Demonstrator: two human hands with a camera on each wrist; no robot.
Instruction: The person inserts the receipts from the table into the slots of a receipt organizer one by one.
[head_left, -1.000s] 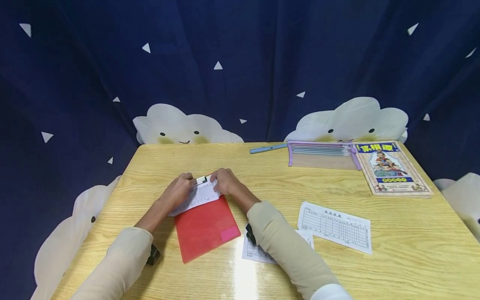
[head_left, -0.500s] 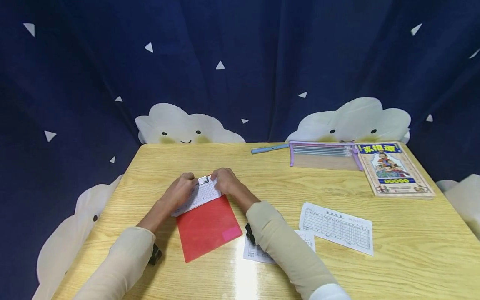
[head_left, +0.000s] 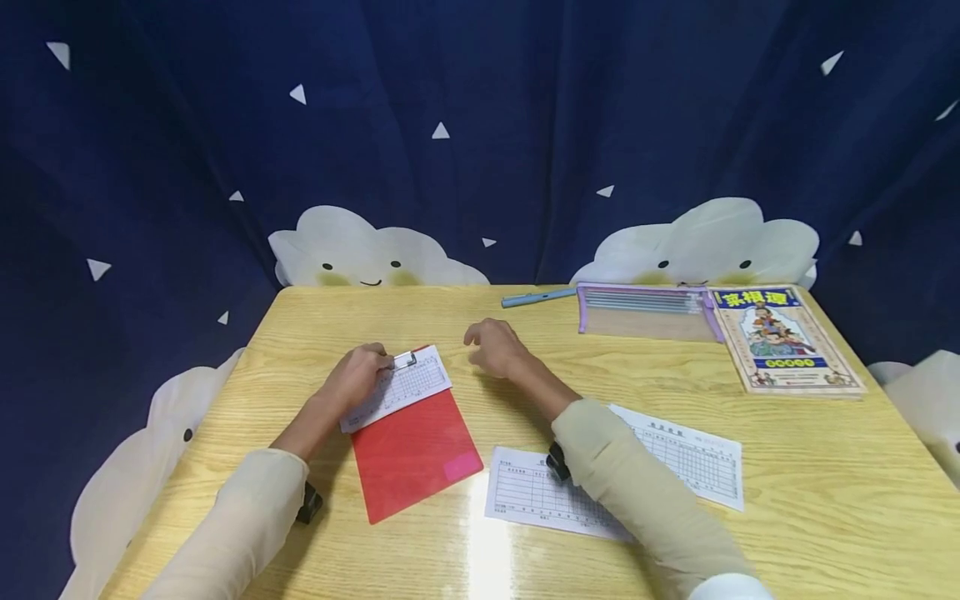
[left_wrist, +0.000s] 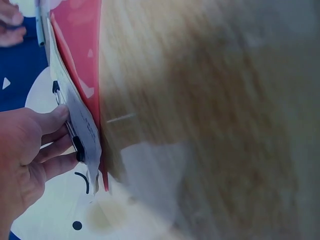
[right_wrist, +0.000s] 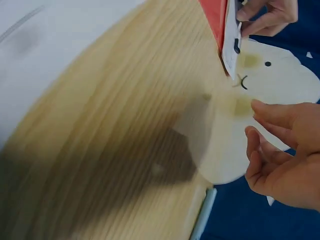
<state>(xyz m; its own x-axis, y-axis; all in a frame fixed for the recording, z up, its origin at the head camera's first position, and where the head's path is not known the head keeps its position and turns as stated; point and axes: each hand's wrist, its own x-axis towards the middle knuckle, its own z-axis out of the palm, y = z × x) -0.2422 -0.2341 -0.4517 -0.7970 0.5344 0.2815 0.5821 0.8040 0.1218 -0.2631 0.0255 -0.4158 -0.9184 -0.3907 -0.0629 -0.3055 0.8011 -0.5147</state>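
Note:
A red clipboard point(head_left: 412, 450) lies at an angle on the left part of the table, with a pink patch at its lower right corner. Across its top sits a printed form sheet point(head_left: 415, 386), under the metal clip point(head_left: 404, 361). My left hand point(head_left: 356, 377) pinches the clip at the board's upper edge; in the left wrist view its thumb and fingers meet the clip between the black end pieces. My right hand point(head_left: 497, 348) hovers right of the clipboard, fingers loosely bent, holding nothing in the right wrist view.
Two loose form sheets lie on the right: a nearer one point(head_left: 517, 493) partly under my right forearm, and a farther one point(head_left: 701, 462). Along the back are a blue pen point(head_left: 536, 297), a purple-edged pencil pouch point(head_left: 645, 325) and a picture-covered book point(head_left: 780, 337).
My right hand has let go of the clipboard's top and moved right, away from it. The left hand stays at the clip. More of the nearer loose sheet shows.

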